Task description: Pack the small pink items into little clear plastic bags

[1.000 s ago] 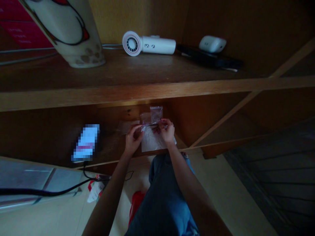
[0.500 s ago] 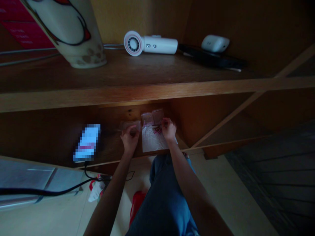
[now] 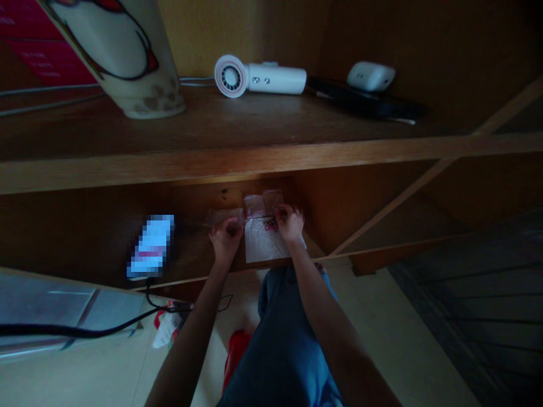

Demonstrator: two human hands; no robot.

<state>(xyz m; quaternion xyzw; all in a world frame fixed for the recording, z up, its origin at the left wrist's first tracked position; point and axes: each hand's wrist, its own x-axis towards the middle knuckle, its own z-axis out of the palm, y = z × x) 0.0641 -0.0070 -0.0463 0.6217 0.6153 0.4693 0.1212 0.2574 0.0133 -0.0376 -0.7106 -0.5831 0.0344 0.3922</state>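
On the lower shelf, my left hand [image 3: 226, 242] is closed at the front edge of a clear plastic bag [image 3: 218, 215], thumb and fingers pinching it. My right hand [image 3: 292, 225] is closed in a pinch at the right side of a white sheet [image 3: 261, 246]; what its fingertips hold is too small to make out. Beside those fingertips a small heap of dark pink beads [image 3: 271, 226] lies on the sheet. Just behind the sheet are two small clear packets, the left packet [image 3: 254, 206] with pinkish bits in it and the right packet [image 3: 272, 199].
A lit phone [image 3: 150, 247] stands to the left, with a black cable [image 3: 85, 332] below it. On the upper shelf [image 3: 237, 127] are a drink cup [image 3: 156, 93], a white handheld fan [image 3: 278, 78], and a white case [image 3: 371, 76] on a dark flat object [image 3: 360, 100].
My right hand's fingertips have shifted slightly left near the beads. My left hand stays at the clear bag with only a tiny shift.
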